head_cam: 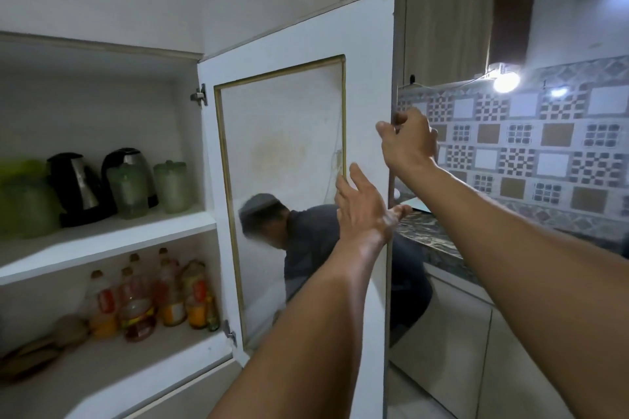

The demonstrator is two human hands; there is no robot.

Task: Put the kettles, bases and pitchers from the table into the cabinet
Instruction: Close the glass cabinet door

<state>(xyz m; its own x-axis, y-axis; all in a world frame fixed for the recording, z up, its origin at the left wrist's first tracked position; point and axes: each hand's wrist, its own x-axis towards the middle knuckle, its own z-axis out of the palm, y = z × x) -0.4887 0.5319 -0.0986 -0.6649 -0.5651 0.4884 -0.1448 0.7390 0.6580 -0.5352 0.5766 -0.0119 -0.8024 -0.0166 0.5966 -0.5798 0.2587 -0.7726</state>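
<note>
I take the open cabinet door [299, 133] as my landmark; it swings out to the right of the cabinet [102, 231], inner face toward me. My right hand [408, 143] is curled over the door's free edge, fingers wrapped round to the far side and thumb on the near face, so it grips the door itself; my left hand [366, 207] sits just below it on the same edge, palm flat against the inner face, fingers spread and loose, clasping nothing. Left of the door, on the upper shelf [112, 241], stand two steel-and-black kettles [80, 187] with frosted green pitchers [172, 185] beside and partly in front of them; all of these are well apart from both hands, with the door's hinge side between. On the shelf below them stand oil bottles [170, 292]. In the door's glass panel I see a person [306, 235] in dark clothes. Right of the door runs a patterned tile wall [527, 146] above a marbled counter [439, 248].
</note>
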